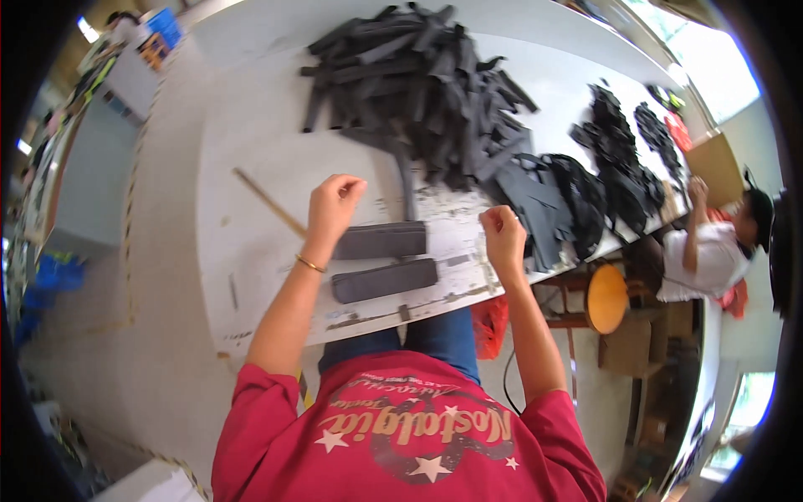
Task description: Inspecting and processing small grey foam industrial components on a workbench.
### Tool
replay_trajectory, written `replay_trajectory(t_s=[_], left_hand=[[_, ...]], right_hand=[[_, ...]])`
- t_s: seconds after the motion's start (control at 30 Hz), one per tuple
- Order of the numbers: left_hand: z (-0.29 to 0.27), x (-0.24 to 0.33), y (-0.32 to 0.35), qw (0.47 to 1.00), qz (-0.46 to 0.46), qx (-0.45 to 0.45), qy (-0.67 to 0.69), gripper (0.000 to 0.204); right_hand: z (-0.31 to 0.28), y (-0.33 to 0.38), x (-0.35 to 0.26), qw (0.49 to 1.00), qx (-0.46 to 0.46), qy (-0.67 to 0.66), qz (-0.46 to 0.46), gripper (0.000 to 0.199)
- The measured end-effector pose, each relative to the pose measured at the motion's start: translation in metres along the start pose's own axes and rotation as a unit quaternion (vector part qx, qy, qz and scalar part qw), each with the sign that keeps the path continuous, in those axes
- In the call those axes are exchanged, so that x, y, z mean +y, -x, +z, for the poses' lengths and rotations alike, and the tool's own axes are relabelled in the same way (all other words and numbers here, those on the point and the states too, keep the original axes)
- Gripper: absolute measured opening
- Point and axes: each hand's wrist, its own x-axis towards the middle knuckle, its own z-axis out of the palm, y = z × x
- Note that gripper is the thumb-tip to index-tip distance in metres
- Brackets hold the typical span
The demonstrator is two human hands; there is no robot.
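Note:
Two dark grey rectangular fabric pieces lie side by side on the white table (251, 151) in front of me, the farther piece (381, 240) and the nearer piece (385, 279). My left hand (333, 203) is curled into a loose fist just left of the farther piece. My right hand (503, 234) is also closed in a fist, to the right of both pieces. Neither hand visibly holds anything. A gold bracelet (309, 264) sits on my left wrist.
A big heap of dark fabric strips (418, 84) covers the table's far side, with more black cut pieces (619, 167) to the right. A thin wooden stick (268, 202) lies left of my left hand. A round wooden stool (606, 299) and another person (711, 251) are at right.

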Motion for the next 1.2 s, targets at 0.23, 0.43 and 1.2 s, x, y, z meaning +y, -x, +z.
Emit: replay_trajectory(t_s=[0.23, 0.43, 1.2], left_hand=[[0.080, -0.033, -0.052, 0.960, -0.181, -0.205, -0.059, 0.030], [0.081, -0.019, -0.060, 0.944, -0.236, -0.140, 0.183, 0.033], [0.042, 0.028, -0.001, 0.792, -0.235, -0.067, 0.559, 0.031]], right_hand=[[-0.075, -0.014, 0.072, 0.934, 0.065, 0.350, -0.039, 0.033], [-0.046, -0.004, 0.101, 0.774, -0.057, 0.612, -0.155, 0.034], [-0.058, -0.010, 0.085, 0.873, -0.030, 0.433, -0.222, 0.013]])
